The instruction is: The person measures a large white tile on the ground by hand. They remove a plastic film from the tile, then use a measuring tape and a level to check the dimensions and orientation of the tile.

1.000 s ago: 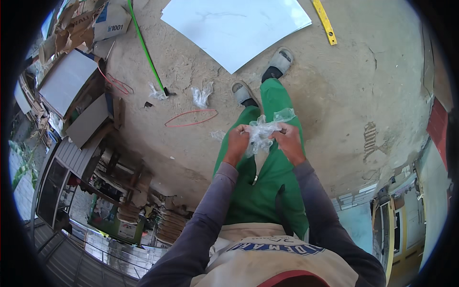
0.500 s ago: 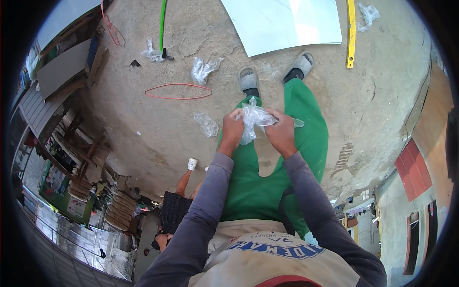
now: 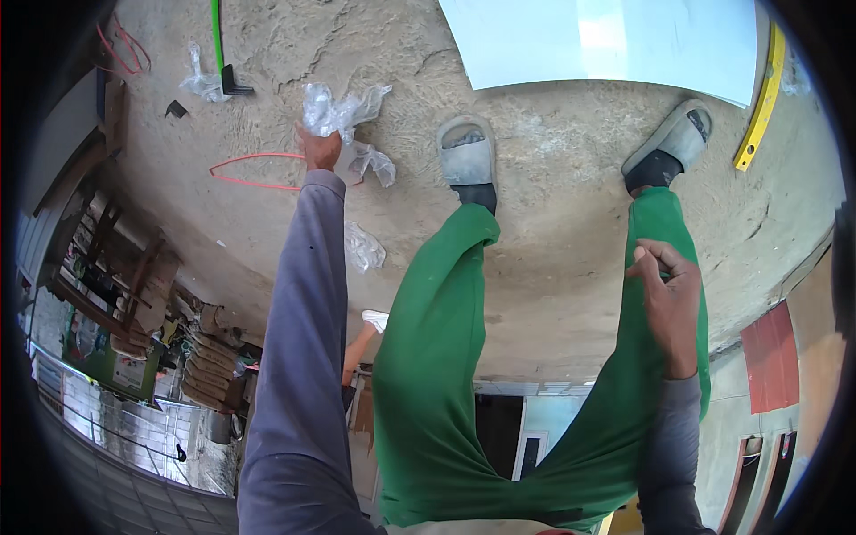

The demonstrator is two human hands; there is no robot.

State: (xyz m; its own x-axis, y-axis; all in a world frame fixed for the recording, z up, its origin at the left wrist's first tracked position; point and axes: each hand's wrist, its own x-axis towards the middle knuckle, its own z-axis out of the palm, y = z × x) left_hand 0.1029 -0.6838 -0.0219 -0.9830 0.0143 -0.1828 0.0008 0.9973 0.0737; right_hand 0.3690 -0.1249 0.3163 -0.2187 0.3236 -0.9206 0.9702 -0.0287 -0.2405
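My left hand (image 3: 321, 150) stretches far forward over the floor at the left. It grips a crumpled sheet of clear plastic wrap (image 3: 343, 111), and its fingers are partly hidden behind the wrist. Just beneath lies a second crumpled wrap (image 3: 373, 164), beside a loop of red strap (image 3: 236, 169) on the ground. A third clear wrap (image 3: 364, 247) lies nearer, right of my left forearm. Above my right knee, my right hand (image 3: 669, 290) has its fingers curled in toward the thumb, and nothing shows in it.
A large pale glossy panel (image 3: 535, 53) lies ahead of my sandals, with a yellow level (image 3: 762, 107) at its right. A green-handled tool (image 3: 227, 78) with a black end rests at far left. Behind, another person's leg and white shoe (image 3: 375, 319) show; clutter (image 3: 134, 285) lines the left.
Both hands were together at the wrap over my lap. The left has carried it forward and left to the floor; the right has drawn apart to the right knee. My legs are spread wider.
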